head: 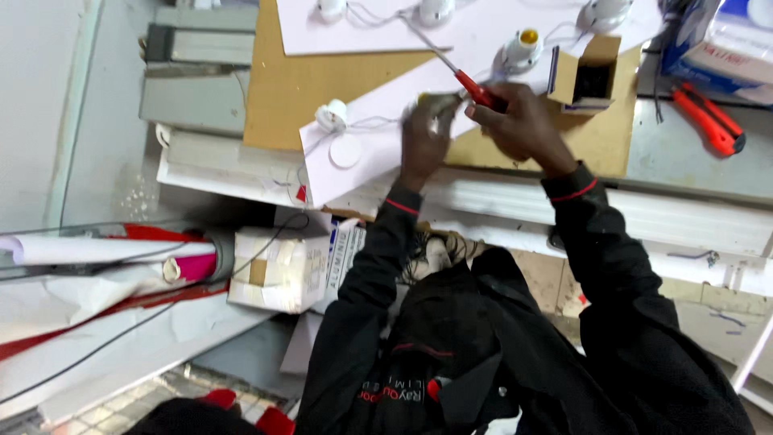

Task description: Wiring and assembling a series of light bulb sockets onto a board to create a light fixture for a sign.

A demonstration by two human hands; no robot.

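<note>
The desk (692,161) is a grey surface with a white front edge, cluttered from end to end. A brown board (290,89) lies on it, and over that a white sheet (378,153) carrying several white lamp holders (332,115) joined by thin wires. A small open cardboard box (586,76) stands at the board's far right corner, and red-handled pliers (708,119) lie further right on the bare grey top. Below the desk's edge sit a taped white carton (270,270), rolled papers (80,250) and loose cable.

Both arms, in black sleeves with red cuff trim, reach up and forward from the body so that the hands meet over the white sheet. The left hand (423,137) is closed around a small lamp fitting (437,100), pinching it between fingers and thumb just above the sheet; the blur hides its detail. The right hand (523,121) is curled shut on the red handle of a screwdriver (451,68), whose metal shaft slants away up and to the left, across the sheet, passing close by the fitting in the left hand.
</note>
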